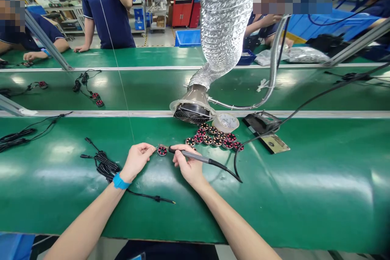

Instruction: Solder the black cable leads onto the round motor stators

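Observation:
My right hand (189,165) grips a soldering iron (195,156) like a pen, its tip at the right side of a small round motor stator (162,151) with red windings. On the stator's left, my left hand (138,160) is closed in a pinch on a thin solder wire (120,75) that runs down from above. The fingertips sit close to the stator's edge; the exact contact is too small to tell. Below and left of that hand lies a coiled black cable (106,165), its bare end (173,202) reaching right.
Several stators (217,141) cluster right of my hands, beside a white round tub (225,122). A fume extractor (195,107) hangs above them. The soldering iron stand (266,130) is at right, with the iron's cord looping nearby. People (106,8) are across the bench.

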The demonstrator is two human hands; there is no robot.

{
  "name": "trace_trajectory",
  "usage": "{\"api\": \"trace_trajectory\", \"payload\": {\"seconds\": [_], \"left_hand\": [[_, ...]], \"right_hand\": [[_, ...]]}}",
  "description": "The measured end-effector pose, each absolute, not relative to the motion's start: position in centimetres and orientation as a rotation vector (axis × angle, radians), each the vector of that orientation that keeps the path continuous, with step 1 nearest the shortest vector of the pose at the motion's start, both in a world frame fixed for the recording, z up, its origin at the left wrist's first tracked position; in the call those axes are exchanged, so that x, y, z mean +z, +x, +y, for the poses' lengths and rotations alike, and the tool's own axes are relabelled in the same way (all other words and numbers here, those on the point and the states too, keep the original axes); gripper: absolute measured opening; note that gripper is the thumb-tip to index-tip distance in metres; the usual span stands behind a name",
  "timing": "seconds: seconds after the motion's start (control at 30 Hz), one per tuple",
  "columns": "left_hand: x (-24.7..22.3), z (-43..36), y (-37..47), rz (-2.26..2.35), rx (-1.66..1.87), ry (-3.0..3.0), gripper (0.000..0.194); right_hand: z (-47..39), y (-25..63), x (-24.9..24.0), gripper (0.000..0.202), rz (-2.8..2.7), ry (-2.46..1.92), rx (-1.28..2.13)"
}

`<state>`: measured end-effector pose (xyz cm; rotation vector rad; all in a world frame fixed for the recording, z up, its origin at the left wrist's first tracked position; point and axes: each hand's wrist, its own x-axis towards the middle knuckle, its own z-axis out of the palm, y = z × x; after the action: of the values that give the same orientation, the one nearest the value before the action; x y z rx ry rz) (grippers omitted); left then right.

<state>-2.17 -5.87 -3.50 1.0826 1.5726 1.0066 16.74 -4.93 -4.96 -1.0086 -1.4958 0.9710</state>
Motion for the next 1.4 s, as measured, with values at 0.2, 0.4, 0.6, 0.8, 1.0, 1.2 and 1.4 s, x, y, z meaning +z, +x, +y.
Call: {"api": "trace_trajectory", "payload": {"seconds": [0.2, 0.4, 0.6, 0.8, 1.0, 1.2, 1.4], "left_hand": [[-3.69, -5.90, -2.17, 1.596, 0.981, 1.097, 0.036], [-3.90, -5.81, -2.17, 1.593, 0.982, 1.106, 0.038], [-4.06, -5.81, -2.20, 1.587, 0.992, 1.112, 0.039], [-3.72, -5.85, -2.07, 1.584, 0.997, 1.104, 0.037], [-3.68, -5.79, -2.07, 1.592, 0.989, 1.113, 0.038], [-4.04, -5.79, -2.21, 1.588, 0.981, 1.116, 0.039], [-4.19, -5.80, -2.23, 1.592, 0.979, 1.115, 0.038]], "right_hand": [[-4.96, 16.79, -4.73, 0.022, -1.551, -1.009, 0.968], [-5.01, 16.72, -4.68, 0.023, -1.570, -1.009, 0.966], [-5.02, 16.63, -4.68, 0.027, -1.563, -1.015, 1.001], [-5.13, 16.58, -4.73, 0.028, -1.462, -1.038, 1.066], [-5.14, 16.60, -4.57, 0.026, -1.410, -1.020, 1.031], [-5.15, 16.59, -4.83, 0.025, -1.422, -1.042, 1.011], [-5.12, 16.55, -4.69, 0.025, -1.439, -1.051, 1.000]]}}
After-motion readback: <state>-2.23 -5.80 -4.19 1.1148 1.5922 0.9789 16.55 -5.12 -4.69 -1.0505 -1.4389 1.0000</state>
